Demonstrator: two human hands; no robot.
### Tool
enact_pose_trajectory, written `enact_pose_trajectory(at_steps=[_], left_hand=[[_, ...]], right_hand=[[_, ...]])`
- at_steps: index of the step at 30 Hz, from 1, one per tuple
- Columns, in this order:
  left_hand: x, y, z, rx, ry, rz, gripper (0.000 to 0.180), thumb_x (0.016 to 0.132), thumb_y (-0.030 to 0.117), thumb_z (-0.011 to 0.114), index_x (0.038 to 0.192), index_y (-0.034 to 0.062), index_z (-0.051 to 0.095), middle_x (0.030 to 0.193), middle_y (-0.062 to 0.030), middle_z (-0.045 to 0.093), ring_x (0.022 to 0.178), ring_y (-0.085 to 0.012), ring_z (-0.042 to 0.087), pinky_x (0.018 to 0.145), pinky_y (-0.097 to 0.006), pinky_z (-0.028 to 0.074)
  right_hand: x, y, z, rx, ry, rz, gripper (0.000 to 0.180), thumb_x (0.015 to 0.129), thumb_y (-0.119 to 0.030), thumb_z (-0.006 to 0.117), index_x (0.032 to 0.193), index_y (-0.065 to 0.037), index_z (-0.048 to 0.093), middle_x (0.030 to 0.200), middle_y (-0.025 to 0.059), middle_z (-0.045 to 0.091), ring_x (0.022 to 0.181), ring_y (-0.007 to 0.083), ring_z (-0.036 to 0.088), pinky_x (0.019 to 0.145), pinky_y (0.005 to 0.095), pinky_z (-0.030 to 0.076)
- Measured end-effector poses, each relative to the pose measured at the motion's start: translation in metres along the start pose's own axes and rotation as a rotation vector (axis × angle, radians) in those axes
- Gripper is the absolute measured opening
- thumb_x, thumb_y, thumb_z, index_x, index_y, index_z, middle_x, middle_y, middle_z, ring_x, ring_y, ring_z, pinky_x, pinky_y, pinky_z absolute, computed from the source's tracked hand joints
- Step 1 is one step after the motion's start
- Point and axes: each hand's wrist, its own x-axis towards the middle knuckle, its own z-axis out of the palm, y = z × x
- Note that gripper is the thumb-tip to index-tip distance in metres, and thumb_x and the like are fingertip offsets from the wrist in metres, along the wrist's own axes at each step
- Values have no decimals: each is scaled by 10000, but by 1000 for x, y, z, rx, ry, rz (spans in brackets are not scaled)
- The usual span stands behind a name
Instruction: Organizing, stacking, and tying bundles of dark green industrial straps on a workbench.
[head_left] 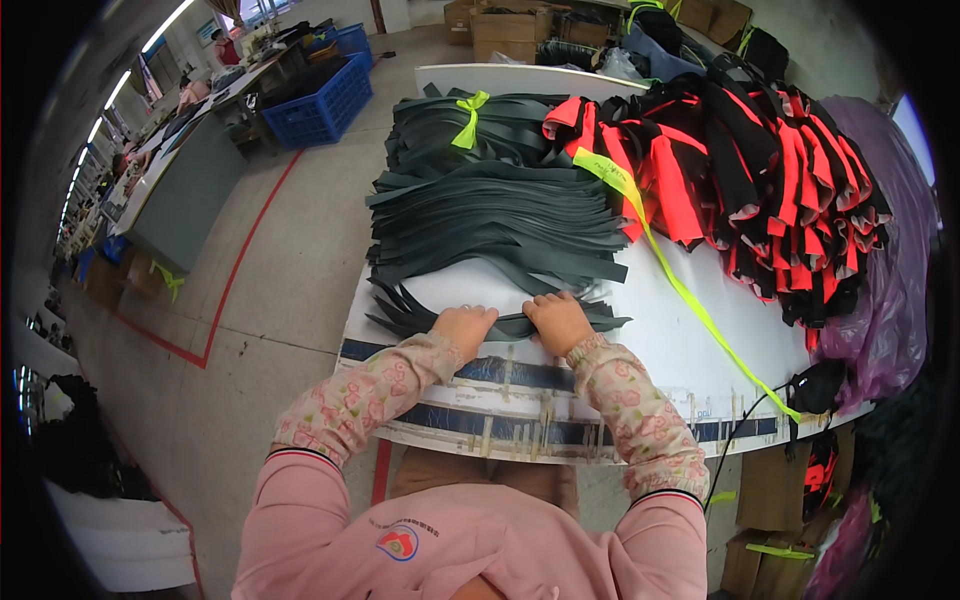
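My left hand (467,329) and my right hand (560,322) are closed around a small bundle of dark grey-green fabric strips (513,327), a short way apart near the front of the table. The strips' loose ends fan out past both hands. Just beyond lies a large pile of similar strips (490,220), stacked in layers. At the back of that pile, a neon-yellow tie (469,120) is knotted round some of them. What the fingertips do underneath the bundle is hidden.
The white table (690,350) has a taped, striped front edge. Black and neon-coral fabric pieces (770,180) heap up at right, beside purple plastic sheeting (890,260). A neon-yellow ribbon (690,290) crosses the tabletop. Blue crates (315,105) and cardboard boxes (505,35) stand farther back.
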Motion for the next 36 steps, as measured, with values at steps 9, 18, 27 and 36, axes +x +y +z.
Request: enact_pose_trajectory(at_steps=[9, 18, 27, 36], left_hand=[[-24, -10, 7, -312, 29, 28, 469, 759, 154, 752, 1160, 100, 514, 1320, -158, 456, 1213, -345, 472, 1020, -417, 388], [-11, -32, 3, -405, 21, 367, 288, 732, 173, 776, 946, 109, 594, 1321, -127, 468, 1233, -328, 444, 1076, -567, 282], [-14, -5, 0, -45, 8, 74, 399, 678, 246, 823, 986, 114, 608, 1418, -132, 397, 1373, -316, 302, 1133, -574, 169], [8, -29, -2, -121, -269, 21, 544, 722, 327, 784, 1164, 99, 565, 1028, -106, 608, 1016, -313, 590, 862, -437, 462]], right_hand=[[-40, -7, 1, -85, 161, -42, 521, 769, -185, 695, 1255, -132, 515, 946, 55, 616, 949, 247, 598, 879, 408, 425], [-33, 7, 9, 80, 5, 42, 516, 741, -252, 749, 1200, -135, 545, 989, 67, 623, 971, 251, 590, 854, 383, 425], [-19, 11, 1, 151, -109, 134, 489, 682, -315, 794, 1071, -106, 583, 1015, 79, 611, 1032, 267, 576, 871, 433, 424], [-24, 29, -5, 278, -152, 66, 556, 700, -317, 780, 1156, -105, 544, 1008, 81, 614, 1003, 268, 602, 891, 450, 441]])
